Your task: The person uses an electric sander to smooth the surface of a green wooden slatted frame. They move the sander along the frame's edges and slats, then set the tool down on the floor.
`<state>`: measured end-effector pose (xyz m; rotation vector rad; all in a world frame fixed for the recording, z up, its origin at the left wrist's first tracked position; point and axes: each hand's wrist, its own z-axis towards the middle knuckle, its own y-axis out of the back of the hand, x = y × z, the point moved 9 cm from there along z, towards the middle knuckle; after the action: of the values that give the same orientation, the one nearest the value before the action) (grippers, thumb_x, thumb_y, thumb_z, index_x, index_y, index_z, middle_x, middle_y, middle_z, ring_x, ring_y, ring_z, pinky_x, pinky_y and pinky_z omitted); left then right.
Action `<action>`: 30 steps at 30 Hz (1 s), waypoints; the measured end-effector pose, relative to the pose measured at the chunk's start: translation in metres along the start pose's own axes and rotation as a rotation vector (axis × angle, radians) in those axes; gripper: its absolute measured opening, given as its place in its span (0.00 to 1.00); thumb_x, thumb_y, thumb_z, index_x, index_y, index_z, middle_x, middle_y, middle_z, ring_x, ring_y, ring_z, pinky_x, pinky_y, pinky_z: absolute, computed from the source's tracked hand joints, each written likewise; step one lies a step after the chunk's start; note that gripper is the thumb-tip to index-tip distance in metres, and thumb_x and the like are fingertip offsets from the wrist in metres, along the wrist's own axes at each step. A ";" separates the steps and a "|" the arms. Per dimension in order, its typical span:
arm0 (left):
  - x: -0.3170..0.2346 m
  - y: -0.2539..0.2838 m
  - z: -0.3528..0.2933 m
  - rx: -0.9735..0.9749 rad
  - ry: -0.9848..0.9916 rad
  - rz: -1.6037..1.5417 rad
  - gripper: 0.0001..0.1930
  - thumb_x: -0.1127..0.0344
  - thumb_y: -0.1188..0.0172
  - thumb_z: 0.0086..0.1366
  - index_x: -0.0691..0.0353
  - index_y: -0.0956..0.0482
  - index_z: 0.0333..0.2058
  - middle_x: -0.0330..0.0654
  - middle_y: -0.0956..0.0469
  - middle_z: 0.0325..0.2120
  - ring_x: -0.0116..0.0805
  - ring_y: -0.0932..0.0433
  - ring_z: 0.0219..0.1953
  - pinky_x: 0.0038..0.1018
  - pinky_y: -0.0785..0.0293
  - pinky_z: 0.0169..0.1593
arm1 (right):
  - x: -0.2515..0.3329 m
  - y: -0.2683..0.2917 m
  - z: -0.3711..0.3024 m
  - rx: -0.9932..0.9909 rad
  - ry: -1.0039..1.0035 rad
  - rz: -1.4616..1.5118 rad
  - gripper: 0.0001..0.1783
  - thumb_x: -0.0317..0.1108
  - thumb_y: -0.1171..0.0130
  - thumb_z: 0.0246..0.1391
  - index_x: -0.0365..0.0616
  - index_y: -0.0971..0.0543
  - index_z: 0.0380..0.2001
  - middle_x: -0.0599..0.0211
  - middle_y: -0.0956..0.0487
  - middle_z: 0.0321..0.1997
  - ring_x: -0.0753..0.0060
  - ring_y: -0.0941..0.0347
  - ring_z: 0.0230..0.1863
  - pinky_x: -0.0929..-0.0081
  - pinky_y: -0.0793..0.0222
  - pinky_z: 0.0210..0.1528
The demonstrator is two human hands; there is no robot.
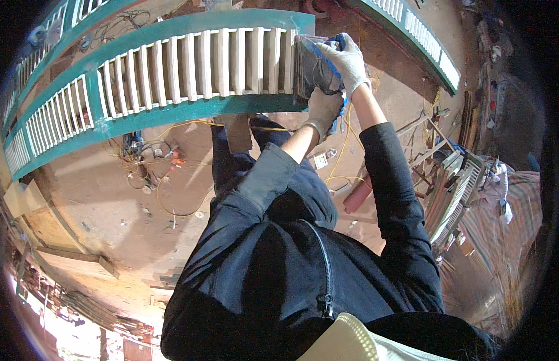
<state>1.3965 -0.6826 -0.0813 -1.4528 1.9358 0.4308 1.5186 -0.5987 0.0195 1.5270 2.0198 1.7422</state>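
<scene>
Both my hands wear light grey gloves and are closed on a dark, blocky tool with blue parts (312, 67), perhaps a power tool; its exact kind is unclear. My right hand (347, 63) grips its blue part at the far side. On the near side, my left hand (325, 110) wraps round the blue part there, its fingers partly hidden. The tool sits at the right end of a long louvred panel (231, 104), which has a green frame and white slats. Its body covers that end of the frame.
Another green louvred panel (433, 55) lies at the upper right. Yellow cords (347, 144) trail over the dirt floor, and tangled cables (141, 159) lie below the panel. Slatted pieces and wood scraps (451, 207) are piled at right. Boards (59, 231) stand at left.
</scene>
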 end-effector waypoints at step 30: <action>0.019 0.039 -0.089 0.283 0.139 0.319 0.28 0.52 0.35 0.52 0.63 0.25 0.49 0.52 0.19 0.41 0.46 0.20 0.45 0.36 0.27 0.47 | -0.045 -0.006 -0.108 -0.161 -0.121 0.210 0.26 0.52 0.32 0.42 0.42 0.27 0.32 0.55 0.24 0.32 0.51 0.28 0.37 0.60 0.33 0.41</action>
<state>1.3296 -0.7385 -0.0356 -1.0218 2.2460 0.1869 1.4717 -0.7060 0.0297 1.7966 1.6728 1.7831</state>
